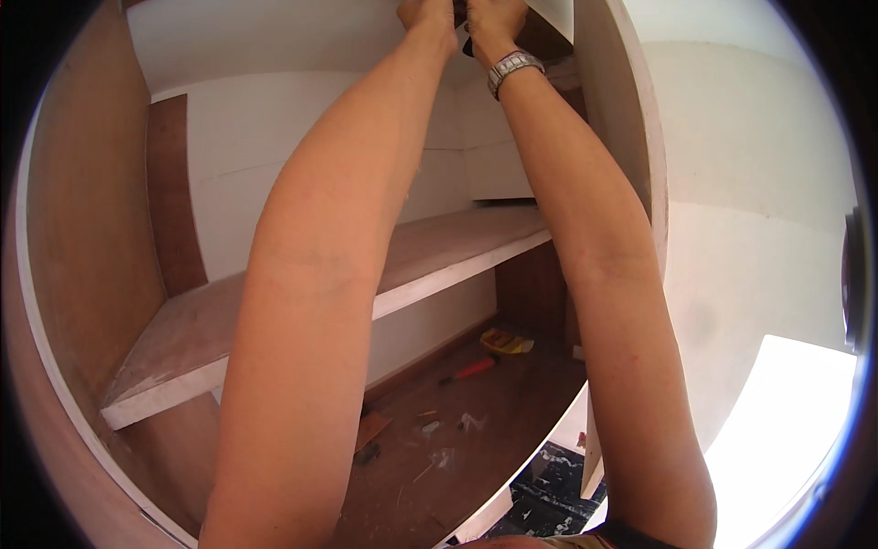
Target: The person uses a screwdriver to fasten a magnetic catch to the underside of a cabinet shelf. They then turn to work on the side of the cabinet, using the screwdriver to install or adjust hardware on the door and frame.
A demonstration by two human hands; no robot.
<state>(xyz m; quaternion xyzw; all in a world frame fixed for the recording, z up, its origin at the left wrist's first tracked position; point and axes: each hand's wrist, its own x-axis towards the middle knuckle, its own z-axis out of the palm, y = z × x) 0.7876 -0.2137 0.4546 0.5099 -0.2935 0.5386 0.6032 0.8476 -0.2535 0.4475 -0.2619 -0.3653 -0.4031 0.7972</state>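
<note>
Both my arms reach up into a cabinet, and the hands are cut off by the top edge of the head view. My left hand point(426, 13) looks curled closed, close beside my right hand point(497, 20). A small dark object point(460, 11) shows between them; its kind cannot be made out. The right hand is also curled, near a dark piece at the cabinet's upper right corner. A metal-banded watch or bracelet point(514, 71) is on my right wrist. Most fingers are out of sight.
A wooden shelf point(457, 245) crosses the cabinet below my hands. On the cabinet floor point(402, 499) lie a red-handled tool point(474, 369), a yellow packet point(508, 341) and plastic scraps point(444, 457). Side panels point(87, 201) stand left and right point(622, 101).
</note>
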